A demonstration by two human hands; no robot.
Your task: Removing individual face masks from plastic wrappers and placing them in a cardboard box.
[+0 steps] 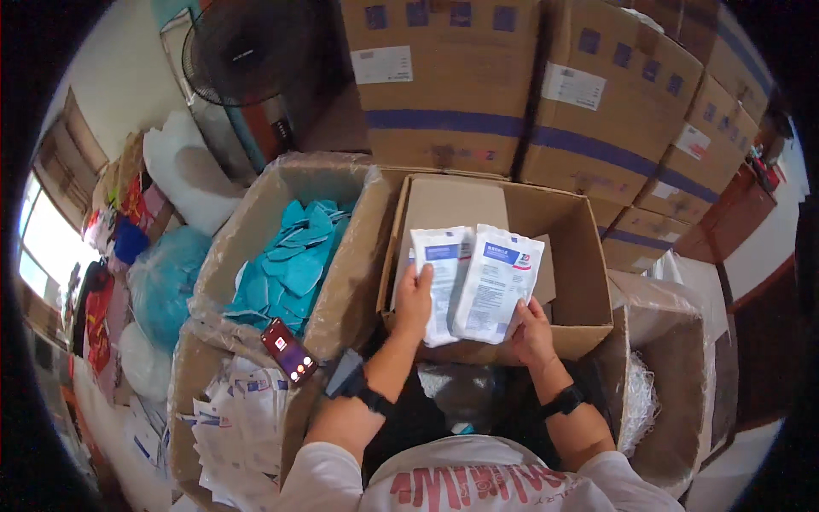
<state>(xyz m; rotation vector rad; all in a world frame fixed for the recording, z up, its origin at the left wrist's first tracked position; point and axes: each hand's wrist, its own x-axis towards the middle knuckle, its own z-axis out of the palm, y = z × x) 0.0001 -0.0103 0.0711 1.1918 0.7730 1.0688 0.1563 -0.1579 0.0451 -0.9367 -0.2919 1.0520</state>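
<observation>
Two white sealed packets with blue printed panels are held side by side over an open cardboard box (589, 256). My left hand (413, 303) grips the left packet (444, 294) by its left edge, thumb on top. My right hand (533, 331) pinches the lower right edge of the right packet (499, 286), which slightly overlaps the other. Beneath them, a flat brown cardboard piece (461, 203) covers part of the box's left side. Dark bands circle both my wrists.
At left, one carton (345, 282) holds teal cut pieces (290, 264); another carries loose white packets (247, 410). A phone (288, 350) rests on the cartons' edge. White strands (640, 401) fill part of the right carton. Tall stacked boxes (444, 94) and a black fan (243, 55) stand behind.
</observation>
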